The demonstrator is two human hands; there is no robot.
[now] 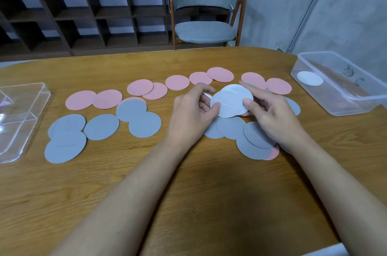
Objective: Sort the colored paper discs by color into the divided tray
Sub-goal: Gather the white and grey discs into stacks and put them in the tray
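Both hands met over the middle of the counter (188,182), sharing a small stack of white discs (231,101): the left hand (191,117) had thumb and fingers clamped on the stack's left edge, and the right hand (270,117) pinched its right edge, thumb on top. The stack appeared to hold at least 2 discs, fanned slightly; an exact count could not be told. The relation that mattered was sideways. The clear bin (339,86) at the far right, already holding 1 white disc (310,78), lay to the right of the grip and near the right hand, while the divided tray (21,117) sat well apart at the left counter edge, nearer the left hand. Being round, the discs had no long axis, so orientation should not matter for a drop. A row of pink discs (142,88) ran behind the hands and the grey discs (100,127) lay in front and beneath them, some overlapping. The path right crossed only flat pink and grey discs, so lifted paper should clear them; the bin's raised wall was the 1 edge to get over.
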